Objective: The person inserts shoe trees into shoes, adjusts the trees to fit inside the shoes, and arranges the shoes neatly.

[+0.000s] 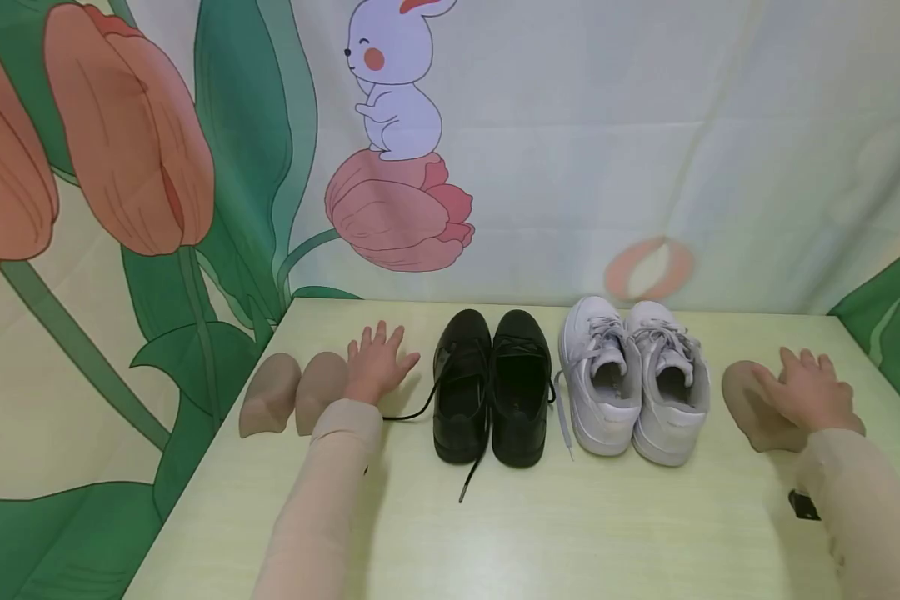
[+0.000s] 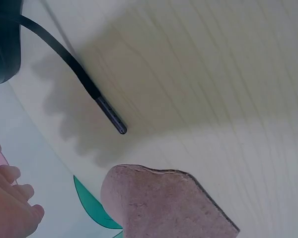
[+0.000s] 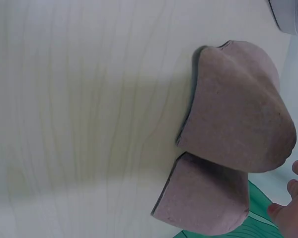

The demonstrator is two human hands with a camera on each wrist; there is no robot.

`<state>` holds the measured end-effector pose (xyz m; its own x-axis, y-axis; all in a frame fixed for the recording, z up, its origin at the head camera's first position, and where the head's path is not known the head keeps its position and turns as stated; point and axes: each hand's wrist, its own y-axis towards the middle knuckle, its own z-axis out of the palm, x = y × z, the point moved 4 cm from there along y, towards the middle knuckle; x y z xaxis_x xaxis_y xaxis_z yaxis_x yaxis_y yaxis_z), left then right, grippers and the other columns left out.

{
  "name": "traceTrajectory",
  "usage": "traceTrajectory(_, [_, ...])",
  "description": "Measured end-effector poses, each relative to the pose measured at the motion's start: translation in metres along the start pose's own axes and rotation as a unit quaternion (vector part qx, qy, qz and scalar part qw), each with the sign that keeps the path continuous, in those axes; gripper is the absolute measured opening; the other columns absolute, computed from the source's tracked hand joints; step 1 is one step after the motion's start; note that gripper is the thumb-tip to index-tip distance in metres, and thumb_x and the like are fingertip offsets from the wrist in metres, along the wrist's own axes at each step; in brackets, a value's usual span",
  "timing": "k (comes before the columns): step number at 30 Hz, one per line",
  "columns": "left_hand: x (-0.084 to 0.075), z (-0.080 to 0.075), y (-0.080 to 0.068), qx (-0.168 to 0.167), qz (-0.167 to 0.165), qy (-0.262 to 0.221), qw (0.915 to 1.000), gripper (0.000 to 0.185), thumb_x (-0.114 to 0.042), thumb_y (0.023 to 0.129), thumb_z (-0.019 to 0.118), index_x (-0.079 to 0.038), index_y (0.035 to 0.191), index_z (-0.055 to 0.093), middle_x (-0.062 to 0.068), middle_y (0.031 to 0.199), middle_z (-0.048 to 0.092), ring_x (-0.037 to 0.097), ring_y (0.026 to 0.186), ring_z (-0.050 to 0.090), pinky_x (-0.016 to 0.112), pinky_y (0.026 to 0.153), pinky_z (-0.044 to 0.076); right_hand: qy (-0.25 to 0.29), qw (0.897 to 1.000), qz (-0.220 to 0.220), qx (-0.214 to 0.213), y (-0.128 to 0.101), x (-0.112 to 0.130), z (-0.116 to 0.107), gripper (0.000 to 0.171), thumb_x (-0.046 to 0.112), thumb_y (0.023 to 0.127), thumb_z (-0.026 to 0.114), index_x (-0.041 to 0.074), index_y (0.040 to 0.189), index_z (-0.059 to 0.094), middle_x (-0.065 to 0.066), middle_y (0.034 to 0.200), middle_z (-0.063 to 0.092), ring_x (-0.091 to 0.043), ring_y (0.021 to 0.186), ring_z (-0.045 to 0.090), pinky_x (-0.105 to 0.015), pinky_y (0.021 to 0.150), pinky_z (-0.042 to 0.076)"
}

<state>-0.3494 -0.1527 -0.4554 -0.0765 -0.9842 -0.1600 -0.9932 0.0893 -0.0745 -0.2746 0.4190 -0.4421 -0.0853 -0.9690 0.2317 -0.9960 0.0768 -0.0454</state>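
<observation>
Black lace-up shoes (image 1: 521,387) stand side by side mid-table, with white sneakers (image 1: 600,383) to their right. My left hand (image 1: 375,364), fingers spread, hovers between the black shoes and two brown moulded shoe inserts (image 1: 270,396) at the left; it holds nothing. A black shoelace (image 2: 82,74) trails on the table under it, and part of one insert (image 2: 159,203) shows in the left wrist view. My right hand (image 1: 813,390), fingers extended, is over the right pair of inserts (image 3: 238,109), partly hiding them in the head view. Whether it touches them I cannot tell.
The pale wooden table (image 1: 570,533) ends at a hanging cloth (image 1: 555,167) printed with tulips and a rabbit. A grey-white lace (image 1: 562,421) lies beside the sneakers. A small black object (image 1: 803,505) shows by the right sleeve.
</observation>
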Motion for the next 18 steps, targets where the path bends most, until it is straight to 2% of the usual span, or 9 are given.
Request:
traceTrajectory(9, [-0.003, -0.004, 0.000, -0.011, 0.016, 0.007, 0.9998, 0.065, -0.053, 0.089, 0.035, -0.019, 0.142, 0.020, 0.014, 0.147, 0.015, 0.036, 0.135, 0.007, 0.054, 0.106, 0.009, 0.008, 1.000, 0.004, 0.008, -0.006, -0.003, -0.003, 0.084, 0.059, 0.088, 0.021, -0.011, 0.134, 0.018, -0.041, 0.133, 0.013, -0.058, 0.120, 0.007, -0.070, 0.078, 0.019])
traceTrajectory(18, [-0.018, -0.017, -0.007, -0.028, 0.053, 0.007, 0.9982, 0.064, -0.054, 0.089, 0.034, -0.018, 0.141, 0.023, 0.014, 0.146, 0.019, 0.036, 0.135, 0.010, 0.054, 0.105, 0.012, -0.009, 1.000, -0.014, 0.004, -0.011, -0.001, -0.004, 0.081, 0.056, 0.090, 0.023, -0.012, 0.133, 0.020, -0.042, 0.131, 0.016, -0.058, 0.118, 0.012, -0.070, 0.076, 0.024])
